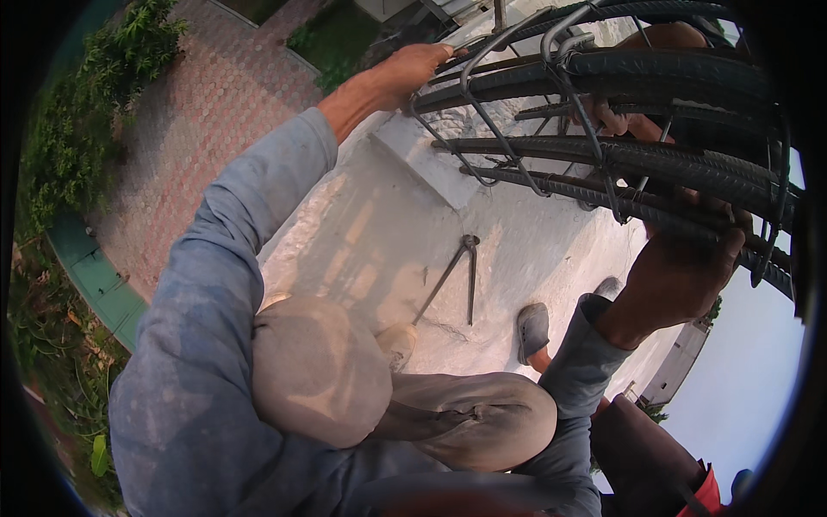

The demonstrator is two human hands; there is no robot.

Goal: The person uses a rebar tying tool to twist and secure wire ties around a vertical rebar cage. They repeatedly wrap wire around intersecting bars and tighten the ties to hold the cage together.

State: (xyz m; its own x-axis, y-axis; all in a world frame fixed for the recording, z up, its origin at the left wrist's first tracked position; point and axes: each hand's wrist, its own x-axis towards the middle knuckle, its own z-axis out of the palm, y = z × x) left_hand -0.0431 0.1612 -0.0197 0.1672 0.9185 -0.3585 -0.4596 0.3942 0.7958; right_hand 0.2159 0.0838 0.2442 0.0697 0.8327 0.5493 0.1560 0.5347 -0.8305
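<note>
A cage of ribbed steel rebar (655,77), bound with bent wire-rod stirrups (508,142), reaches in from the upper right. My left hand (412,73) is closed around the far left end of its upper bars. Lower right, my right hand (685,271) wraps its fingers round the lowest bar; part of the grip is hidden by the steel. Below the cage, a pair of tying pincers (469,246) lies on the pale concrete surface (345,233), its handles spread towards me. Neither hand touches the pincers.
Another person's hand (610,119) is at the bars behind the cage, and a shoe (533,332) stands on the concrete. A raised concrete block (422,164) sits under the cage's end. Beyond the left edge, far below, are paving (215,95) and shrubs (95,103).
</note>
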